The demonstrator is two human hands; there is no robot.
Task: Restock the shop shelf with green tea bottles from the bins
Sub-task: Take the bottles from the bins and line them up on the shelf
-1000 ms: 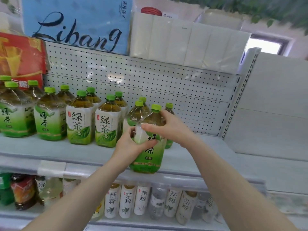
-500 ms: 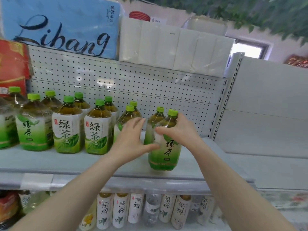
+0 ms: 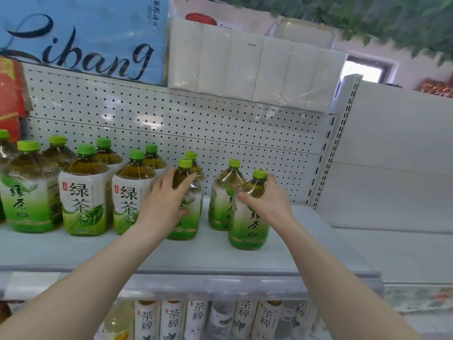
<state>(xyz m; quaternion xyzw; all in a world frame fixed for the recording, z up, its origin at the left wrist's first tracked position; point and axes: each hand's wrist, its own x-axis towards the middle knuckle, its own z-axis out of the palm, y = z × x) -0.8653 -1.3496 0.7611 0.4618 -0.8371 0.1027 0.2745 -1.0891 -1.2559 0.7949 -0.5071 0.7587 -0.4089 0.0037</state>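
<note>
Several green tea bottles with green caps stand in two rows on the grey shelf. My right hand grips the shoulder of the rightmost front bottle, which stands upright on the shelf. My left hand lies with spread fingers against the neighbouring bottle to its left. One more bottle stands behind and between them. The bins are out of view.
A perforated white back panel rises behind the bottles. Above are a blue "Libang" pack and white tissue packs. Shelf room lies to the right of the last bottle. White-labelled drinks fill the shelf below.
The bottle held in both hands over the shelf edge now stands on the shelf. My left hand left it and moved left onto the neighbouring bottle. My right hand stays on it.
</note>
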